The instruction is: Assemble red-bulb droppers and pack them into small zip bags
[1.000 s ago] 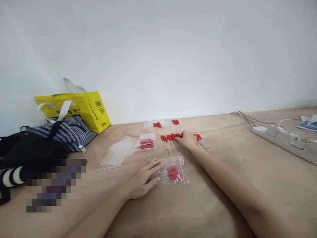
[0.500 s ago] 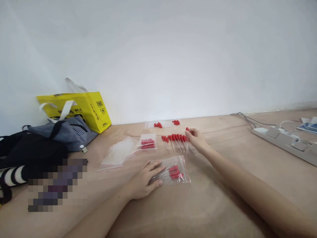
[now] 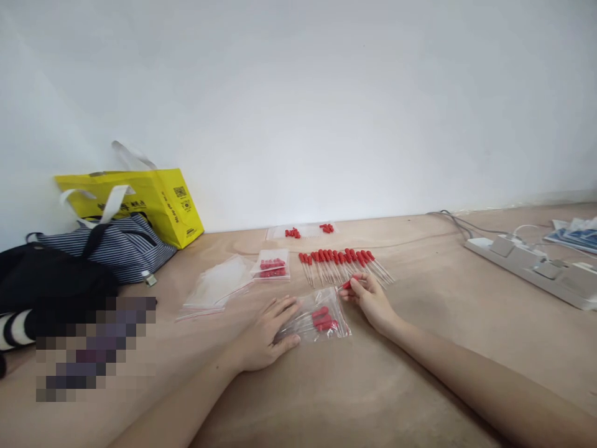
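Observation:
A clear zip bag [image 3: 303, 336] holding several red-bulbed droppers [image 3: 323, 319] lies on the table. My left hand [image 3: 267, 336] rests on its left end, fingers stretched out and thumb apart. Close by the bag's right edge, my right hand [image 3: 370, 302] pinches a dropper [image 3: 349, 284] by its red bulb, with its tube pointing left toward the bag's opening edge. Behind the bag, a row of loose droppers [image 3: 336, 256] lies side by side, red bulbs toward the wall and slender clear tubes toward me.
To the left are a filled small bag [image 3: 273, 264] and stacked clear bags [image 3: 217, 283]. Red bulbs [image 3: 293, 233] lie on plastic by the wall. A yellow bag [image 3: 184, 214], striped bag [image 3: 140, 249] and black bag [image 3: 60, 274] stand left; a power strip [image 3: 522, 267] lies right.
My right hand has come back from the row toward the zip bag, bringing a dropper by its bulb. My left hand stays on the bag. The view has shifted slightly.

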A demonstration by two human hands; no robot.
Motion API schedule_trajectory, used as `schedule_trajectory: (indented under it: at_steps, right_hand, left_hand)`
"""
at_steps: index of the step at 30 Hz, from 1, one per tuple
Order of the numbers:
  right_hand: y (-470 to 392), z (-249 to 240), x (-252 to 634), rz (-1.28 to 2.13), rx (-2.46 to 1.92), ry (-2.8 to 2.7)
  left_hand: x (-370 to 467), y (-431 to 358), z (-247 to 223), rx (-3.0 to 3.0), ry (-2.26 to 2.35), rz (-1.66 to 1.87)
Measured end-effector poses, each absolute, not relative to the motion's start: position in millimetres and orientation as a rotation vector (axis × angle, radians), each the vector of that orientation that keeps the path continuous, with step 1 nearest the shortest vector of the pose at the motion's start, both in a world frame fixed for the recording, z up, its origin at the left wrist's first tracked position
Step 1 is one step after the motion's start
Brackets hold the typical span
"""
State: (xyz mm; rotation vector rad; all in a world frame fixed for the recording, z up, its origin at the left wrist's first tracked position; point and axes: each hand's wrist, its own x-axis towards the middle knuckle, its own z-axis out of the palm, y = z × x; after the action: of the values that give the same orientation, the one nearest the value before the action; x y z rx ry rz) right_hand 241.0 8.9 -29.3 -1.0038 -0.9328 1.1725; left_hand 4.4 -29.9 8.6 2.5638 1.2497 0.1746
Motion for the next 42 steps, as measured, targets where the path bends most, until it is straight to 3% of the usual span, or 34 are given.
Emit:
schedule_trajectory:
  at_steps: [5,15,22,29,42]
  right_hand:
    - [1,-30,238,1.193,-1.031,-1.268]
    - [10,-37,241,0.796,-0.986,-1.929]
    - [23,-46,236,0.931,-1.183,-1.830]
    - [19,-42,243,0.885,-1.077,-2.015]
    - [106,-6,260,0.260,-1.760,-1.741]
  left_hand:
    - [3,-28,5,2.563,1.248,0.192]
    - [5,-29,7,2.601,1.261,0.200]
    - [5,-29,5,2.561,1.312,0.204]
    - [5,-30,7,2.514,1.346,0.146]
    - [4,-29,7,2.528,1.303,0.141]
